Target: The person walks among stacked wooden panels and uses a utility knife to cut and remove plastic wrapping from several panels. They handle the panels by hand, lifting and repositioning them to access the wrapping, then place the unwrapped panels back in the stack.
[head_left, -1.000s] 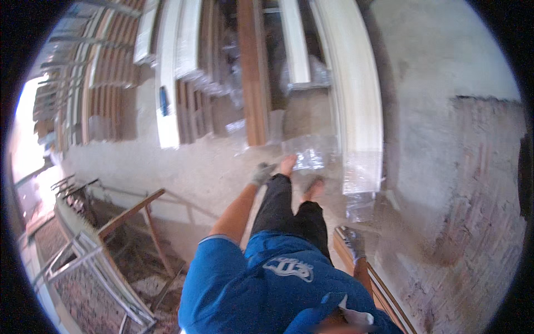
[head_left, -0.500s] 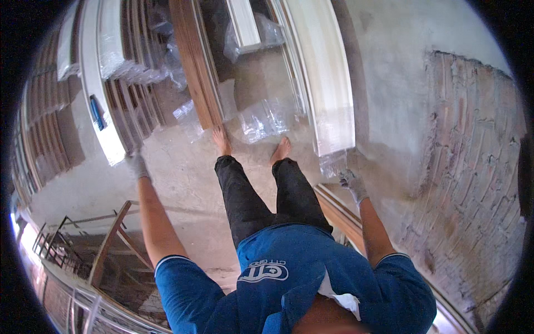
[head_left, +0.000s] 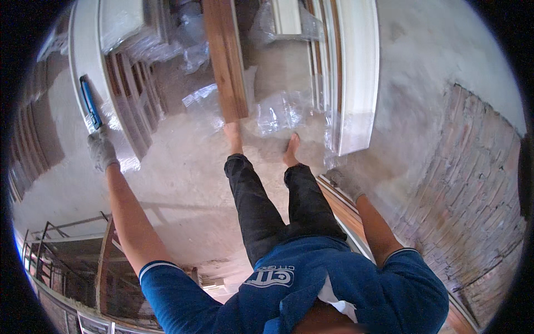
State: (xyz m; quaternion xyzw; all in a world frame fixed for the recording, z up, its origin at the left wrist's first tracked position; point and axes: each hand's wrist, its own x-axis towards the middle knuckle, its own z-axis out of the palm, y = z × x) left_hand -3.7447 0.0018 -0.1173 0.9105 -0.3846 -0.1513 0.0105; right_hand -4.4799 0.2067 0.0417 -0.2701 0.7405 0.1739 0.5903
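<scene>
My left hand [head_left: 103,151], in a pale work glove, reaches to the near end of a blue utility knife [head_left: 90,104]. The knife lies on a long white panel [head_left: 86,42] at the left, and my fingertips meet its lower end without visibly wrapping round it. On the other side, my right hand [head_left: 346,185], in a grey glove, hangs over the end of brown-and-white panels [head_left: 342,210] beside my leg. Its fingers are blurred, so their grip does not show. Just beyond it is the plastic-wrapped end of a tall white panel [head_left: 356,131].
A brown wood-grain plank [head_left: 225,67] runs away from my bare feet. Clear plastic wrap [head_left: 281,114] lies on the concrete floor. Wrapped panel stacks [head_left: 130,25] fill the far left. A metal frame [head_left: 53,245] stands at lower left, and a rough brick patch [head_left: 467,183] is at right.
My left hand has moved left and forward, up to the knife on the white panel. My right hand has lowered slightly towards the brown panels. The whole view has shifted.
</scene>
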